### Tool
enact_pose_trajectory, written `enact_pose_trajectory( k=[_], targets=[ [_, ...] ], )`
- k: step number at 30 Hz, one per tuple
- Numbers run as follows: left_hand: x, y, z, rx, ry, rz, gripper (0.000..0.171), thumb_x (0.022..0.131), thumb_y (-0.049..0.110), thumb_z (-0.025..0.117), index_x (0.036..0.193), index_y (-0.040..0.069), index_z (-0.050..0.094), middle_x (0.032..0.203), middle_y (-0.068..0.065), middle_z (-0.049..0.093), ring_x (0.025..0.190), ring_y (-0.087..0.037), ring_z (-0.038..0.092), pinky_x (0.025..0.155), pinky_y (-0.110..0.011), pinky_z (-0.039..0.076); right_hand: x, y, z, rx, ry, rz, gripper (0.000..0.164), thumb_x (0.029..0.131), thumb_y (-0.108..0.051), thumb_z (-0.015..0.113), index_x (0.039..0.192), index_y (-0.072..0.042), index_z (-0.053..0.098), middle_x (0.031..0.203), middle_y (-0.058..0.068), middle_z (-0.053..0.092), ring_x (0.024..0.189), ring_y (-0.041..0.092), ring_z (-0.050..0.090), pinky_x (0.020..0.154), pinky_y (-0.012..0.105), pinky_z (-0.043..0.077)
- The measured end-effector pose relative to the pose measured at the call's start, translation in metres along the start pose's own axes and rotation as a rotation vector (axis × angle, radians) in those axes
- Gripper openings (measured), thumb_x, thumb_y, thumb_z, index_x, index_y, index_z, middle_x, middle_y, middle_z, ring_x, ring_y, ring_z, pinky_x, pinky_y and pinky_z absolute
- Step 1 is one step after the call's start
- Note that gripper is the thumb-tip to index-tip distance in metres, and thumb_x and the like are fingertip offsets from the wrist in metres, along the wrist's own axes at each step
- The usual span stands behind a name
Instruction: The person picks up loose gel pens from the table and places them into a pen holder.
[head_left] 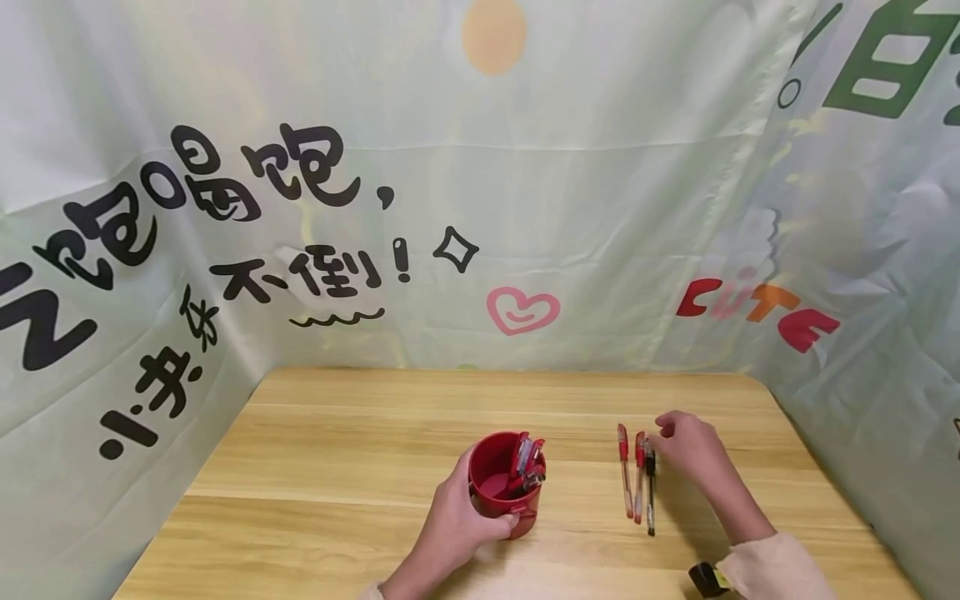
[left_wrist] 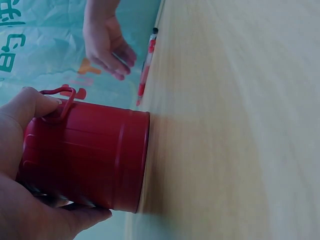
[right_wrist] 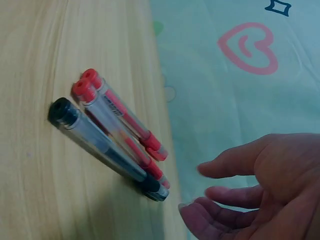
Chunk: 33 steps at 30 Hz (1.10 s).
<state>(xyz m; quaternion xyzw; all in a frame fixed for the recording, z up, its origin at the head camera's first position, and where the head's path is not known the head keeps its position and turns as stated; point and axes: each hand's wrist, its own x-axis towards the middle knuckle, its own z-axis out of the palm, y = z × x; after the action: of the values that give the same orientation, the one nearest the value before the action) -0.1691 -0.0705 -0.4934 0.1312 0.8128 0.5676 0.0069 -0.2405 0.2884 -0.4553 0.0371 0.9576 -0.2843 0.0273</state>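
My left hand (head_left: pixel 456 518) grips a red cup (left_wrist: pixel 87 155) round its side, with the thumb by the wire handle (left_wrist: pixel 65 107). The cup stands upright on the table, and several pens (head_left: pixel 529 467) lean in it on its right side. Right of the cup, two red-capped gel pens (head_left: pixel 626 471) and a black-capped gel pen (head_left: pixel 651 492) lie side by side on the tabletop. Just beyond the cap end of the black pen is my right hand (head_left: pixel 690 447). In the right wrist view its fingers are loosely bent, apart from the pens, and hold nothing.
The wooden table (head_left: pixel 337 467) meets a printed cloth backdrop (head_left: pixel 600 208) at the back and both sides. A small black and yellow object (head_left: pixel 708 579) lies near the front, partly beside my right sleeve (head_left: pixel 780 567).
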Motion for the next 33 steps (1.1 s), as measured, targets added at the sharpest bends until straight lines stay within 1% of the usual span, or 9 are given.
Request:
enact_pose_trajectory(
  k=[9,16,19,20,22,23,25,27,33],
  targets=[
    [0.000,0.000,0.000,0.012,-0.002,-0.007,0.091,0.071,0.019,0.089,0.150,0.025,0.045,0.144,0.003,0.062,0.130,-0.027,0.059,0.098,-0.038,0.060,0.003,0.000,0.008,-0.014,-0.043,0.034,0.049,0.093,-0.016,0.072,0.127,0.018,0.059,0.115,0.033,0.066,0.094,0.038,0.068,0.075,0.045,0.059],
    [-0.001,0.000,0.000,-0.015,-0.004,-0.003,0.091,0.070,0.016,0.088,0.150,0.026,0.045,0.143,0.003,0.062,0.129,-0.026,0.061,0.100,-0.044,0.058,0.006,0.003,0.014,-0.063,-0.046,0.022,0.045,0.093,-0.013,0.071,0.123,0.018,0.061,0.111,0.031,0.069,0.093,0.036,0.068,0.077,0.048,0.058],
    [-0.001,0.001,0.000,-0.020,-0.002,-0.002,0.092,0.070,0.016,0.088,0.150,0.026,0.045,0.143,0.003,0.062,0.130,-0.026,0.061,0.100,-0.044,0.058,0.008,0.004,0.015,-0.071,-0.042,0.016,0.042,0.093,-0.012,0.070,0.121,0.017,0.062,0.108,0.029,0.069,0.088,0.032,0.067,0.075,0.046,0.057],
    [0.000,0.001,0.000,-0.022,-0.002,-0.002,0.092,0.070,0.016,0.088,0.151,0.026,0.045,0.143,0.002,0.062,0.130,-0.026,0.060,0.100,-0.044,0.058,0.008,0.004,0.015,-0.071,-0.041,0.015,0.037,0.093,-0.011,0.069,0.117,0.017,0.063,0.102,0.027,0.069,0.083,0.029,0.064,0.072,0.043,0.056],
    [0.000,0.001,0.000,-0.021,-0.002,-0.002,0.092,0.070,0.016,0.088,0.151,0.026,0.045,0.143,0.002,0.062,0.130,-0.026,0.061,0.100,-0.043,0.058,0.008,0.004,0.017,-0.066,-0.044,0.017,0.021,0.093,-0.010,0.066,0.094,0.011,0.063,0.079,0.017,0.061,0.069,0.022,0.054,0.064,0.037,0.049],
    [0.000,0.001,0.000,-0.020,-0.003,-0.002,0.092,0.070,0.016,0.088,0.151,0.026,0.045,0.143,0.002,0.062,0.130,-0.027,0.061,0.101,-0.043,0.058,0.008,0.004,0.018,-0.064,-0.043,0.017,0.019,0.093,-0.009,0.065,0.082,0.005,0.058,0.070,0.011,0.053,0.064,0.019,0.047,0.060,0.034,0.044],
    [0.000,0.001,0.000,-0.019,-0.003,-0.006,0.092,0.070,0.016,0.088,0.151,0.027,0.045,0.144,0.002,0.062,0.130,-0.026,0.061,0.101,-0.042,0.058,0.008,0.004,0.019,-0.060,-0.039,0.014,0.031,0.093,-0.008,0.062,0.068,-0.009,0.044,0.061,0.000,0.035,0.059,0.015,0.034,0.057,0.031,0.033],
    [0.000,0.001,0.000,-0.016,-0.002,-0.007,0.092,0.070,0.016,0.088,0.151,0.028,0.044,0.144,0.003,0.062,0.130,-0.025,0.061,0.101,-0.041,0.058,0.007,0.005,0.020,-0.057,-0.037,0.010,0.042,0.092,-0.007,0.060,0.066,-0.018,0.029,0.060,-0.004,0.021,0.057,0.013,0.025,0.056,0.029,0.027],
    [0.001,0.001,0.000,-0.017,-0.001,-0.001,0.093,0.070,0.016,0.088,0.151,0.027,0.044,0.144,0.001,0.062,0.130,-0.026,0.061,0.101,-0.041,0.058,0.008,0.004,0.022,-0.069,-0.038,0.017,0.040,0.085,-0.002,0.057,0.062,-0.021,0.031,0.058,-0.007,0.021,0.055,0.011,0.023,0.053,0.027,0.024]
  ],
)
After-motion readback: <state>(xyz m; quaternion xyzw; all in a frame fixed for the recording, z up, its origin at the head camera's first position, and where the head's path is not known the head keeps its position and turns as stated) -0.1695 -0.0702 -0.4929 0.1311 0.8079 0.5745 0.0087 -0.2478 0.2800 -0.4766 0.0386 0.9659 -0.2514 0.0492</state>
